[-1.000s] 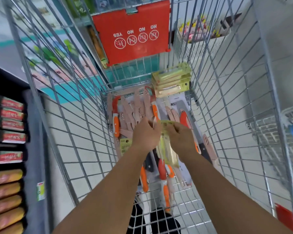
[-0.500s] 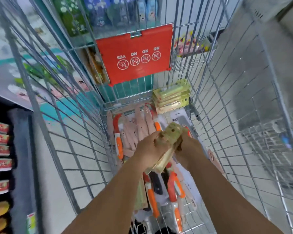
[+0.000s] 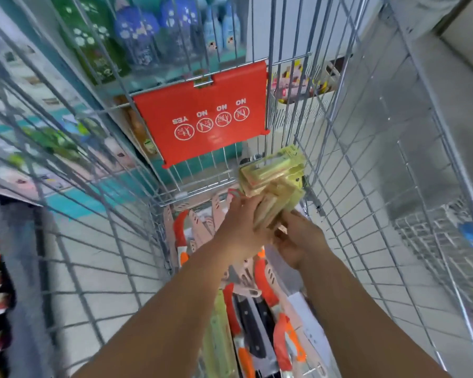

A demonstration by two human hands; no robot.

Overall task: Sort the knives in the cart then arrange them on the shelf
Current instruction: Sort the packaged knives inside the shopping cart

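At the cart's (image 3: pixel 366 186) far end, both hands, left (image 3: pixel 241 227) and right (image 3: pixel 298 241), now hold a yellow pack (image 3: pixel 273 205) against the yellow stack (image 3: pixel 271 173); a second ago it lay among the loose knives (image 3: pixel 257 309). Sorting proceeds; the shelf waits.

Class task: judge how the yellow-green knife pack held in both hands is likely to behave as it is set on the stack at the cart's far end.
The yellow-green knife pack looks flat and boxy, so it probably stays stiff and will not roll. Its glossy wrapping suggests it may slide on the stack. Left hand and right hand both grip it, perhaps for steadiness.
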